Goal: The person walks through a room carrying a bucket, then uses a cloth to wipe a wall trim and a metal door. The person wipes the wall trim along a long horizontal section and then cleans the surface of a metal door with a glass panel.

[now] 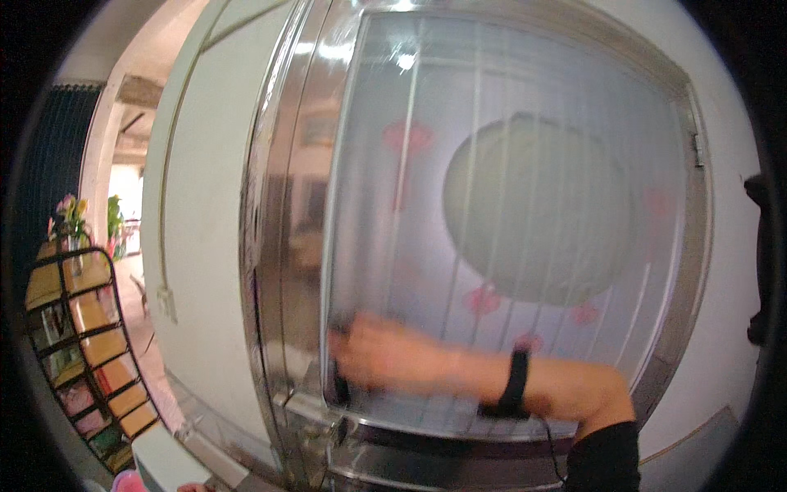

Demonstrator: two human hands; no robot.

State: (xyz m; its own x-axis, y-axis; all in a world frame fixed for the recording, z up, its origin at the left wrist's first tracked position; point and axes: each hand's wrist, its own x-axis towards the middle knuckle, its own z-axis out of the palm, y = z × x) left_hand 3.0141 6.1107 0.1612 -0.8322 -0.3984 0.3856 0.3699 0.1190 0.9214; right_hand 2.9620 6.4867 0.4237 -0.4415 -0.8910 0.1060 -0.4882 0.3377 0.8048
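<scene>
A metal-framed door with a frosted, barred glass panel (424,258) stands in front of me. My right hand (381,353) is at the panel's lower left, blurred, with its fingers closed round a dark object (339,369) whose kind I cannot tell. That object lies against or close to the glass beside the left frame strip. A black strap circles my right forearm, with a thin cable hanging from it. Only a bit of my left hand (195,488) shows at the bottom edge; what it holds is hidden. Close to it is the top of a pink item (129,481).
Below the glass at the left is a door latch (338,428). A black-framed shelf rack (92,332) with flowers (74,212) on top stands far left, beside an open doorway. A white surface (169,458) lies low at the left. A hinge (698,149) sits on the right frame.
</scene>
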